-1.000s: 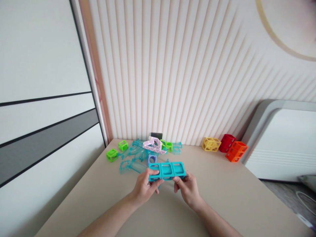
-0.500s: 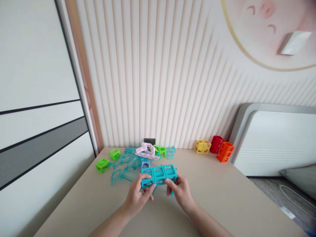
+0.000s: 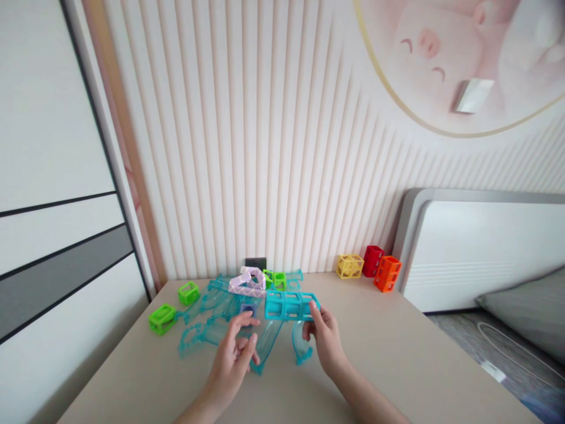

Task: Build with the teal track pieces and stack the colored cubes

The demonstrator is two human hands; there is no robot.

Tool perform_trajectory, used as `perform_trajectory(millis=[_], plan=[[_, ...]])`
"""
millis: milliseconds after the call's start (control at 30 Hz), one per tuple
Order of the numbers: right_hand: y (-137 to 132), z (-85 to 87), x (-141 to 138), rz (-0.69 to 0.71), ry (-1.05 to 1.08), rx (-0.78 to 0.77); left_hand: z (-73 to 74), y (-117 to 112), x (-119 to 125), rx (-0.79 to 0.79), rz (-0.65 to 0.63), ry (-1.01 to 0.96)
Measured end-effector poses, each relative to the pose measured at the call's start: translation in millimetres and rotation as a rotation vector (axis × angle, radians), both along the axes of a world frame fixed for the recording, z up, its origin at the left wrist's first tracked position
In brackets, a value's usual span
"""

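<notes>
My right hand grips the right end of a teal block, a row of open-framed cubes held level above the table. To its left, my left hand is apart from the block, fingers spread and nothing in them. Behind my left hand lies a small purple-blue cube, partly hidden. Clear teal track pieces lie under the held block, one of them curved near my right fingers. A heap of more clear teal pieces lies behind, with a pink-lilac patterned strip on top.
Green frame cubes stand at the table's left, and more green ones at the back. A yellow block, a red block and an orange block stand back right. A ribbed wall closes the far edge.
My left hand has let go of the teal block and moved left and down, its fingers opening. My right hand still holds the block. The whole view has shifted to the right.
</notes>
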State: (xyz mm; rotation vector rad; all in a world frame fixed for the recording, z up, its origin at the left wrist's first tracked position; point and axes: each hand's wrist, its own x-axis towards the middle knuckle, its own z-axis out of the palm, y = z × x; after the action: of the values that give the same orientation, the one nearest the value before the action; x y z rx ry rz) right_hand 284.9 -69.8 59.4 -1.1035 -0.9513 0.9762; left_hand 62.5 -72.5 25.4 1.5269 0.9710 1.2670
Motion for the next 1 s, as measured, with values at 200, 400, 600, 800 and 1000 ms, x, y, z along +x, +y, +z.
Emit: perform_trajectory(millis=[200, 400, 600, 800, 1000], plan=[[4, -5.6, 5, -0.022, 0.117, 0.002, -2.8, -1, 3, -0.051, -0.021, 0.016], [-9, 0.8, -1, 0.164, -0.051, 0.062, -1.7, -4, 2, -0.056, -0.067, -0.024], [-10, 4.9, -2, 0.046, -0.156, 0.043, 1.0, -2, 0, 0.095, -0.048, 0.095], [-3, -2.6, -3, -0.144, -0.150, 0.163, 4.0, -4, 6, 0.217, 0.158, -0.013], [-23, -16.1, -37, 0.338, -0.122, 0.237, -8.5, -8, 10, 0.420, 0.229, 0.085]])
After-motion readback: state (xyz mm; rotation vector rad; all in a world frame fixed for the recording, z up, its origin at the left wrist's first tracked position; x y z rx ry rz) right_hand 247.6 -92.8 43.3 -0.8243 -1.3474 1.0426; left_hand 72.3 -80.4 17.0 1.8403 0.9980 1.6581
